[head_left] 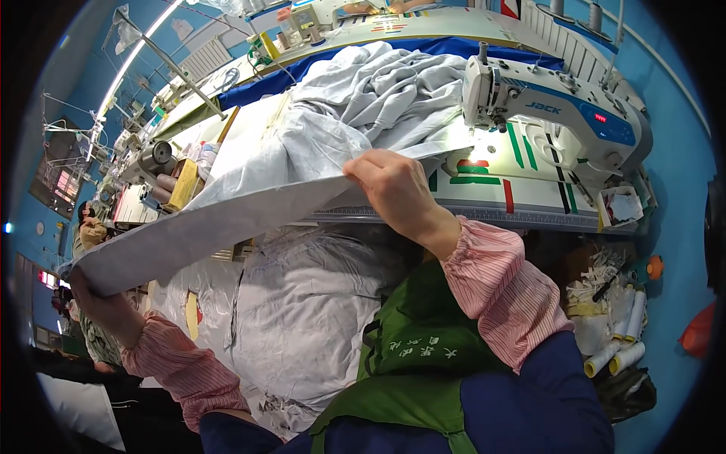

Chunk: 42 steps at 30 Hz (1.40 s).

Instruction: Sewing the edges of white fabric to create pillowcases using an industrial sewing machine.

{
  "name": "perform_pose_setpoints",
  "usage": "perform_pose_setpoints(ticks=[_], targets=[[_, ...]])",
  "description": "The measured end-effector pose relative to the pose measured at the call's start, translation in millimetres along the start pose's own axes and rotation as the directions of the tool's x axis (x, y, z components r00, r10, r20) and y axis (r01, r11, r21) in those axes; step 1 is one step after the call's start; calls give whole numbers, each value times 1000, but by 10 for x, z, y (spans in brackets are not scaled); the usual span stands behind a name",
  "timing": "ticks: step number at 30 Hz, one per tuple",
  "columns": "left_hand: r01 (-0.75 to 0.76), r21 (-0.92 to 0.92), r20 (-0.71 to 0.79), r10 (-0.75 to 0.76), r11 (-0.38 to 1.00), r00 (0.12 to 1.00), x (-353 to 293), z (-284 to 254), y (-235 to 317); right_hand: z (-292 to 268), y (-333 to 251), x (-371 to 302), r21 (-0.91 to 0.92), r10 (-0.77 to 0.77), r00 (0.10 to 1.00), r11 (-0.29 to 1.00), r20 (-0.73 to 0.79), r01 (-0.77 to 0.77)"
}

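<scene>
A long pale grey fabric strip stretches in front of me, its left end raised off the table's near side. My left hand is closed on that end, at the far left. Farther along, my right hand pinches the strip's upper edge between thumb and fingers. Beyond my right hand the strip runs toward the needle area of a white and blue sewing machine. Behind it lies a large heap of pale grey cloth, bunched on the worktable. Whether strip and heap are joined, I cannot tell.
More grey cloth hangs in a bundle below the table edge. Coloured tape strips mark the machine bed. A small box sits at its right corner. Thread cones lie lower right. Another person is at far left.
</scene>
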<state>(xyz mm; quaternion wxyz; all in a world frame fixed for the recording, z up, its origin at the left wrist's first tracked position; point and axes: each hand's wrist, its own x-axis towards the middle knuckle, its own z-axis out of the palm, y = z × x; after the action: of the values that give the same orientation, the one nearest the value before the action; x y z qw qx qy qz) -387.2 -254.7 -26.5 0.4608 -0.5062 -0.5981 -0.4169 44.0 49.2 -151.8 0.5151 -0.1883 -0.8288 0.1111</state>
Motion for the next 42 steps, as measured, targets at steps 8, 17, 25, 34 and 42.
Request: perform_pose_setpoints(ticks=[8,17,25,34,42], targets=[[316,102,351,-331,943,876,-773,1347,889,-905,-336,-1724,-34,268,948,963,172,-267],[134,-763,622,663,632,417,-1735,3186,3998,-1012,-79,-2424,-79,519,831,854,201,-514],[170,-781,590,620,601,517,-1798,3684,3830,-1066,261,-2332,-59,570,792,818,217,-573],[205,-775,597,588,597,545,-1689,4212,3763,-1055,683,-1994,-39,563,789,819,247,-572],[187,-773,591,581,606,560,-1655,4621,3712,-1055,1077,-1690,-66,552,805,831,216,-552]])
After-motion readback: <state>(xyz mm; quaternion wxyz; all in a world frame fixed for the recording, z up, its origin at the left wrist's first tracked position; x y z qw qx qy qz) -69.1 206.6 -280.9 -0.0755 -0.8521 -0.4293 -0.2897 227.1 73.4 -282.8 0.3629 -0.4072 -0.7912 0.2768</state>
